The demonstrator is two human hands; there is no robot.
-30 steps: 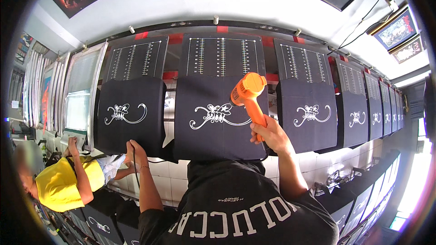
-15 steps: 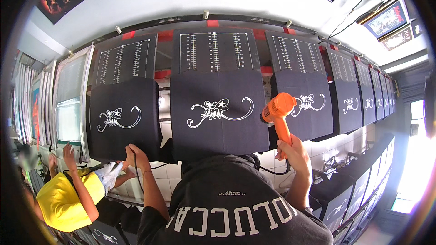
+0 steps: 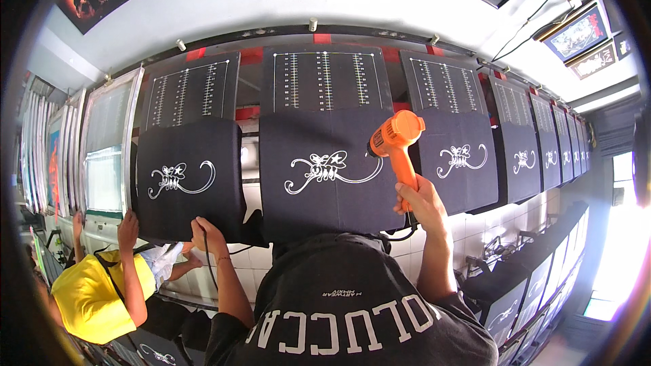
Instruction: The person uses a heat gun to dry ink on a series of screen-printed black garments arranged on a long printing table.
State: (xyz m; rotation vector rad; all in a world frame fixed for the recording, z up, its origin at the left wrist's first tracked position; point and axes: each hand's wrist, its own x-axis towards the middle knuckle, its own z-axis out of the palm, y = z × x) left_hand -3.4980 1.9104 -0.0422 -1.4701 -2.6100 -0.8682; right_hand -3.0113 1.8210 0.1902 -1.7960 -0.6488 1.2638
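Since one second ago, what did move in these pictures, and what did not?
The right hand carried the orange heat gun from the middle black shirt rightward, then back over its right edge. Its grip stayed. The left hand kept holding the cord at the board's lower edge.

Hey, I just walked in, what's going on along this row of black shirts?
A person's right hand holds an orange heat gun with its nozzle pointed at the white print on the middle black shirt, which is stretched on a board. The left hand rests at the lower edge of the next shirt and holds a dark cord. A co-worker in a yellow top touches a framed screen further left.
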